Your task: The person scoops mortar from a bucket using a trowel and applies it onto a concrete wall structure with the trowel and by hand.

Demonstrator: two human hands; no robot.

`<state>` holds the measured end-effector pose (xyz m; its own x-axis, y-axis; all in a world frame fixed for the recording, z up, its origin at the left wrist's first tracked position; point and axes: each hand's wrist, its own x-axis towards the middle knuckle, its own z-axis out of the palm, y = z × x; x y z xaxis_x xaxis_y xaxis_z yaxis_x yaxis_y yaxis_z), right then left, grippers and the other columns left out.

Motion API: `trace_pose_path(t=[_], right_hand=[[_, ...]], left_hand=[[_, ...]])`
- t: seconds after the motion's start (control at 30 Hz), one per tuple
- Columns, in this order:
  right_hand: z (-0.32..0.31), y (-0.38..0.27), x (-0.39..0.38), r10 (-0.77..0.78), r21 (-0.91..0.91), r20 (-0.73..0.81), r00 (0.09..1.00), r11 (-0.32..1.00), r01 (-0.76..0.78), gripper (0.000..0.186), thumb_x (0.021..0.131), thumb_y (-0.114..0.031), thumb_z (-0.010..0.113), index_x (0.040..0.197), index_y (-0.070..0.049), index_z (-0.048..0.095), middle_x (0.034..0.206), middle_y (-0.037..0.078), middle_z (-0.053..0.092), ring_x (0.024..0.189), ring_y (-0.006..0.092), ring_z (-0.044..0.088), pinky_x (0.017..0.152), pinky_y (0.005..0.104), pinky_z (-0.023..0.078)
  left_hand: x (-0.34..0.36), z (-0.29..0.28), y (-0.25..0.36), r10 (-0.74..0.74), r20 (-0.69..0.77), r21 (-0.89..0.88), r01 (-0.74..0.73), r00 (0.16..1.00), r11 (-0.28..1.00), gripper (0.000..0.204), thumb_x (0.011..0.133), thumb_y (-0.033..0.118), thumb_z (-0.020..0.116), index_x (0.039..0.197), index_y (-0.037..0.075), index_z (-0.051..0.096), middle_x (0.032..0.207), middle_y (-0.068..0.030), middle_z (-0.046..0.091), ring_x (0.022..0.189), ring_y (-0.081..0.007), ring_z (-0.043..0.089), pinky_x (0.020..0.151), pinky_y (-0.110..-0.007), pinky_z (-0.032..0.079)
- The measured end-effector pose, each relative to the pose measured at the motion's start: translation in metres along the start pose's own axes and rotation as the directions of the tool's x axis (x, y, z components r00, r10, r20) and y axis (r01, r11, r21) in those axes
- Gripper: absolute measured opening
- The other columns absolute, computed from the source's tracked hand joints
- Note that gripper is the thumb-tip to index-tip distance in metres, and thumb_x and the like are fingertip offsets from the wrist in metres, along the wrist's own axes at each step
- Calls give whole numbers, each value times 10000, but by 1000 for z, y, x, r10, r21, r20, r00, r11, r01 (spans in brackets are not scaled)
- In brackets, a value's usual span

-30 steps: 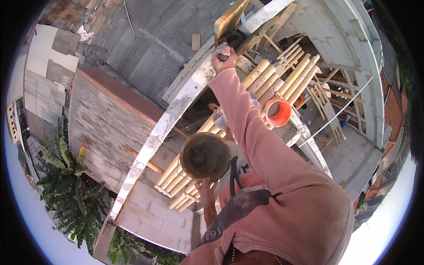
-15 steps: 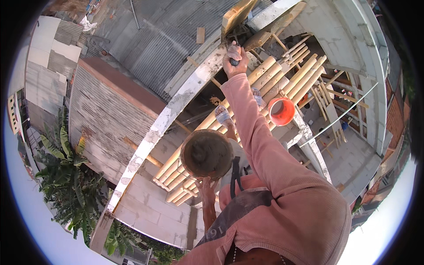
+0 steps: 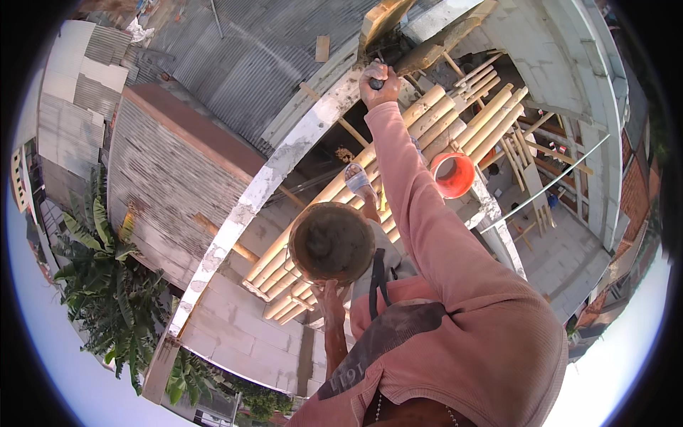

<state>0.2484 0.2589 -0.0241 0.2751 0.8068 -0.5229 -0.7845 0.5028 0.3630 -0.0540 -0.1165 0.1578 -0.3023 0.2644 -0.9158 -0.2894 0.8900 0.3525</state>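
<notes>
My left hand [image 3: 331, 294] supports a round bucket of wet grey mortar [image 3: 332, 243] from its near side and underneath, close to my body. My right hand [image 3: 379, 85] is stretched far forward, its fingers wrapped round the dark handle of a trowel [image 3: 376, 84]. The trowel's blade is mostly hidden beyond the hand. It is at the far end of a narrow concrete beam [image 3: 250, 202], beside an upright wooden board [image 3: 379, 27] and dark mortar in the gap there.
My sandalled foot [image 3: 358, 178] stands on a platform of bamboo poles [image 3: 425, 107]. An orange bucket [image 3: 454, 176] sits to the right. Corrugated roofing [image 3: 263, 53] lies beyond the beam. A lower floor [image 3: 548, 245] shows far below on the right.
My right hand has moved slightly farther forward, with the trowel in it, toward the wooden board. My left hand keeps its hold on the mortar bucket, which has hardly shifted.
</notes>
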Motion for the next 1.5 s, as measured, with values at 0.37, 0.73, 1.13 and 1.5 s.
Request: trace_pose_path(t=[0.37, 0.73, 1.13, 1.5], right_hand=[[138, -71, -268, 116, -630, -629, 769, -655, -417, 377, 988, -334, 598, 1216, -34, 599, 778, 35, 586, 618, 119, 593, 545, 221, 468], [96, -35, -247, 449, 315, -675, 585, -541, 780, 251, 861, -205, 617, 1035, -53, 714, 913, 158, 721, 852, 333, 719, 705, 446, 581], [39, -74, -310, 457, -168, -562, 689, -879, 446, 392, 981, -397, 526, 1105, -57, 676, 982, 169, 713, 991, 370, 678, 897, 475, 516], [75, -82, -301, 502, -526, -352, 790, -804, 277, 461, 966, -397, 635, 1269, -51, 633, 927, 156, 695, 832, 288, 674, 766, 369, 518]], left_hand=[[21, 20, 16, 279, 21, 154, -279, 960, 948, 367, 900, 178, 616, 1141, -39, 445, 1158, -160, 414, 1000, -262, 603, 855, -384, 603], [-31, 91, 95, 518, 141, 543, -503, 844, 672, 392, 836, 190, 660, 1112, 12, 445, 820, -89, 552, 725, -193, 561, 688, -359, 488], [-16, 91, 70, 466, 168, 548, -475, 869, 688, 396, 834, 160, 641, 1124, 11, 416, 781, -118, 564, 679, -239, 578, 662, -389, 489], [25, 69, 98, 370, 237, 74, -397, 898, 915, 517, 862, 102, 668, 1247, -3, 339, 1094, -141, 572, 951, -221, 620, 806, -352, 584]])
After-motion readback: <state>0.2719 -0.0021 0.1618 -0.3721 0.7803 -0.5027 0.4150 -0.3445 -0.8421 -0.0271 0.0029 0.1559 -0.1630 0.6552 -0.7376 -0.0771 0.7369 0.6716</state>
